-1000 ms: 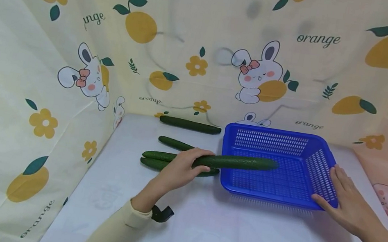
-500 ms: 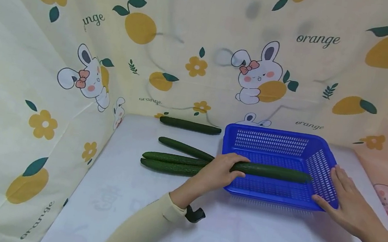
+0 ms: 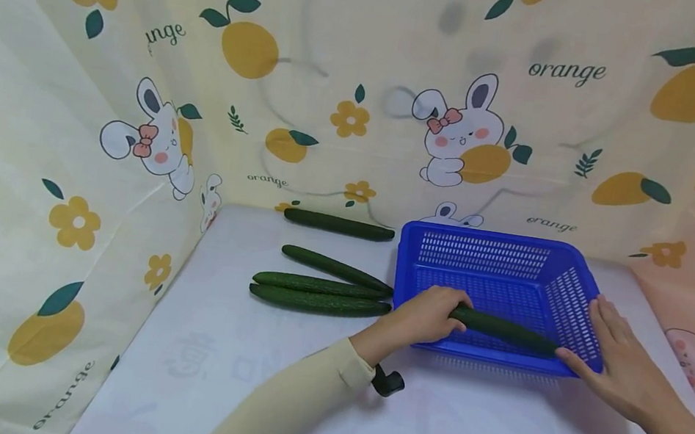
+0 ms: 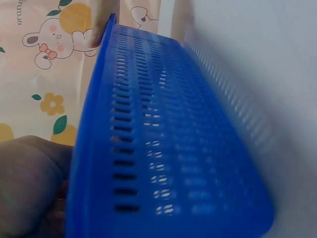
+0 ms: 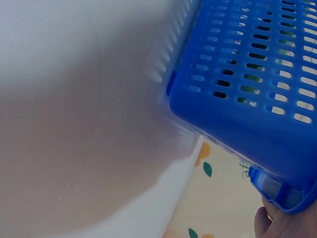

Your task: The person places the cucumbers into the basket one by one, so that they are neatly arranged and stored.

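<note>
A long dark green cucumber [image 3: 505, 330] lies low in the blue plastic basket [image 3: 491, 236], its right end near the front right corner. My left hand [image 3: 419, 321] grips its left end, reaching over the basket's front rim. In the left wrist view the basket's perforated side [image 4: 143, 134] hides most of my left hand [image 4: 27, 183]. With fairly straight fingers, my right hand [image 3: 629, 371] rests on the basket's right edge, the thumb at the front corner. The right wrist view catches only part of my right hand [image 5: 287, 223], below the basket rim.
Left of the basket, two cucumbers [image 3: 318, 303] lie side by side on the white table [image 3: 308, 404]. A slanted cucumber [image 3: 337, 267] lies just behind them, and another cucumber [image 3: 338, 225] is near the patterned back curtain [image 3: 359, 41].
My left hand has carried the cucumber rightward and down into the basket, uncovering the cucumbers on the table. The right hand has stayed at the basket's edge.
</note>
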`<state>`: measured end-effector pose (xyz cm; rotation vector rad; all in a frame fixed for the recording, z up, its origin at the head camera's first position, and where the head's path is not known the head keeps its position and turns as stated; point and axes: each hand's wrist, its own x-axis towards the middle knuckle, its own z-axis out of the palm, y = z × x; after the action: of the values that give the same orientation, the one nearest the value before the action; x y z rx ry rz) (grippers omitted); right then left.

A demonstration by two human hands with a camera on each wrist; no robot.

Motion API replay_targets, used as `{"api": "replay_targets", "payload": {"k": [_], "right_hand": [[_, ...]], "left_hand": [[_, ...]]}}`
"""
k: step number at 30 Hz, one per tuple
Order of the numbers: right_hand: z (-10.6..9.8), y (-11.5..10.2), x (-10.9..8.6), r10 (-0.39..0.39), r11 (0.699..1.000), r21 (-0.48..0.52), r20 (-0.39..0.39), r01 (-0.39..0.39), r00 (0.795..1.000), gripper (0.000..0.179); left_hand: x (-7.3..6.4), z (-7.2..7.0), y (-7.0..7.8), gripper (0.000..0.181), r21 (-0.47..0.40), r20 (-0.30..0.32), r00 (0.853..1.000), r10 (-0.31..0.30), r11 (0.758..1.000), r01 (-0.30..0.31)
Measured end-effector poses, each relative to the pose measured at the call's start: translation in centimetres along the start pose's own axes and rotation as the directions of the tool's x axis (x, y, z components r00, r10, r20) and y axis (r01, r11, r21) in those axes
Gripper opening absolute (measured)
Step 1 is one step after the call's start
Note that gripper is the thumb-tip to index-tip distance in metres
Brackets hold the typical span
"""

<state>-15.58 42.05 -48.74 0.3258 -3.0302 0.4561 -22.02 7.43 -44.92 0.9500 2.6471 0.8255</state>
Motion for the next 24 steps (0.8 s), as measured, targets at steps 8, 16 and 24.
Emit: {"api": "replay_targets", "payload": {"k": [8, 16, 24], "right_hand": [[0.1, -0.1, -0.1, -0.009, 1.0, 0.007, -0.007, 0.009, 1.0, 0.11], [0.0, -0.3, 0.1, 0.001, 1.0, 0.0, -0.009, -0.001, 1.0, 0.111], [0.1, -0.3, 0.0, 0.002, 1.0, -0.004, -0.017, -0.002, 1.0, 0.111]], "left_hand": [[0.8, 1.4, 0.0, 0.036, -0.025, 0.062, 0.996, -0.058, 0.998, 0.059], [0.9, 1.4, -0.6, 0.029, -0.119, 0.06, 0.995, -0.074, 0.99, 0.081], [-0.6, -0.8, -1.9, 0.023, -0.283, -0.043, 0.999, 0.015, 0.959, -0.026]]}}
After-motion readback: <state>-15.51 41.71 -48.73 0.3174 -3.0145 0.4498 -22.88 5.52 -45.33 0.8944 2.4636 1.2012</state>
